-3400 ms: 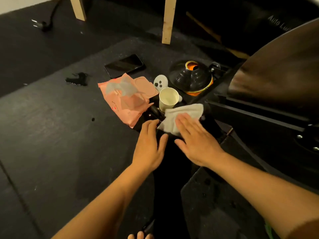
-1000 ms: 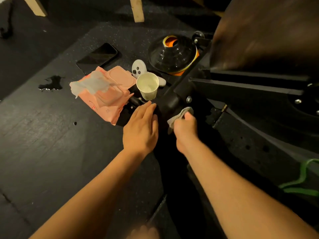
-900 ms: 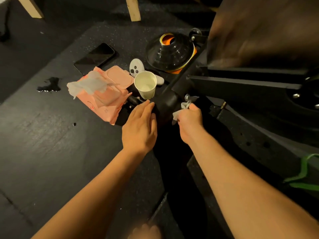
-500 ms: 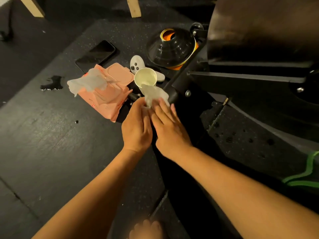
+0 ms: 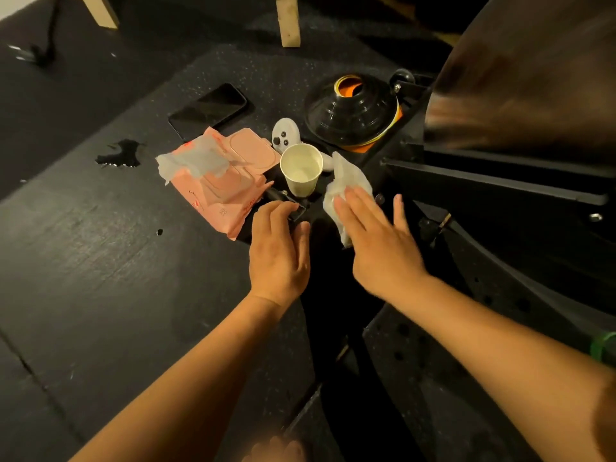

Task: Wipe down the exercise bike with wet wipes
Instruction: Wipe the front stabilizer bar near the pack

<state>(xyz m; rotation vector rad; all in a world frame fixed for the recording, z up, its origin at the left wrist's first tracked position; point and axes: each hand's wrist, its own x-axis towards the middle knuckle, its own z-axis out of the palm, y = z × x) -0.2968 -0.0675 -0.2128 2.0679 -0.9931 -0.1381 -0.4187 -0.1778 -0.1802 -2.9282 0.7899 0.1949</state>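
Wiping underway: right grip (image 5: 376,241), fingers (image 5: 360,213) straight, presses wipe (image 5: 346,183) on bike (image 5: 500,181) base; left grip (image 5: 280,251) rests flat, empty; most likely remains.

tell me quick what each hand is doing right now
Left hand: open, fingers resting on the bike base, holding nothing.
Right hand: open, straight fingers pressing the wet wipe onto the bike base.

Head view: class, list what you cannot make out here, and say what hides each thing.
All in the head view:
Bike surface under the wipe: covered by the wipe and the right hand.
Housing, top right: motion-blurred and cut off by the edge.
Print on the pack: too small to read.
Remote: lower part hidden behind the cup.
Green band: cut off by the right edge.
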